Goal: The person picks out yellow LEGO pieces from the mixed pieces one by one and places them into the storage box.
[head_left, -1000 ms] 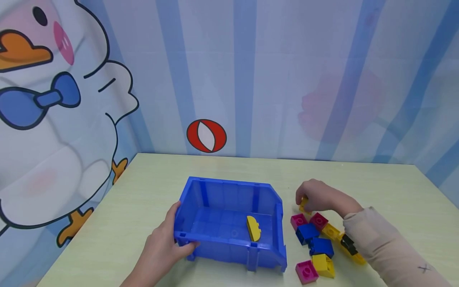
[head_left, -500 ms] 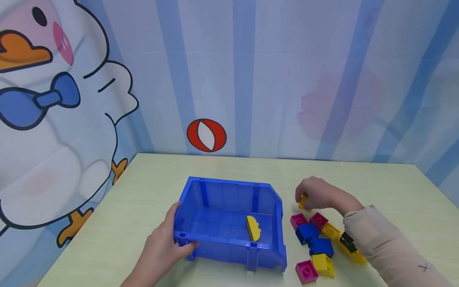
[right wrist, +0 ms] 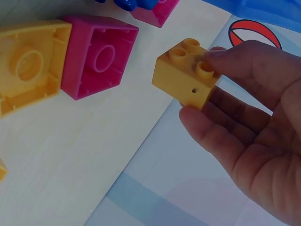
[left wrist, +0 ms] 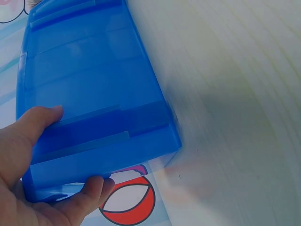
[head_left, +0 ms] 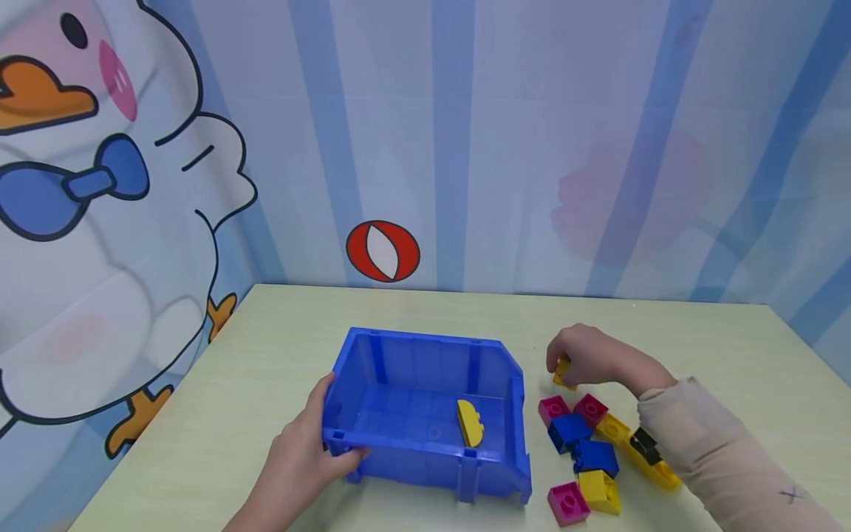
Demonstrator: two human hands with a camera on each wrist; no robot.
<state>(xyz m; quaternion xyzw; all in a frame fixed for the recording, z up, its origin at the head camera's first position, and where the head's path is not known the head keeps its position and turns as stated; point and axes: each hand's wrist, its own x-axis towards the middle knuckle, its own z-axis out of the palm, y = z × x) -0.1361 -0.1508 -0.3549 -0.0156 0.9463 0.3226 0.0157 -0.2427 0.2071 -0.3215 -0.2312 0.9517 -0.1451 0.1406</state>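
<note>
My left hand (head_left: 302,451) grips the left end of a blue plastic bin (head_left: 425,465), thumb over the near side and fingers at the end wall. In the left wrist view, the thumb and fingertips wrap the bin's (left wrist: 89,80) corner. A yellow half-round block (head_left: 470,423) lies inside on the floor of the bin. Right of the bin, my right hand (head_left: 592,356) pinches a yellow toy brick (head_left: 564,373) between thumb and fingers. The right wrist view shows this brick (right wrist: 178,77) with its round studs near the thumb and a small dark dot on one side.
Several toy bricks lie loose right of the bin: pink bricks (head_left: 569,504), blue bricks (head_left: 595,458), a yellow sloped brick (head_left: 600,492) and a black piece (head_left: 645,446) on yellow ones. The pale table (head_left: 412,307) ends at a striped cloth backdrop (head_left: 505,148).
My right hand has risen slightly, with the yellow brick held between its fingers. The left hand and the bin have stayed in place.
</note>
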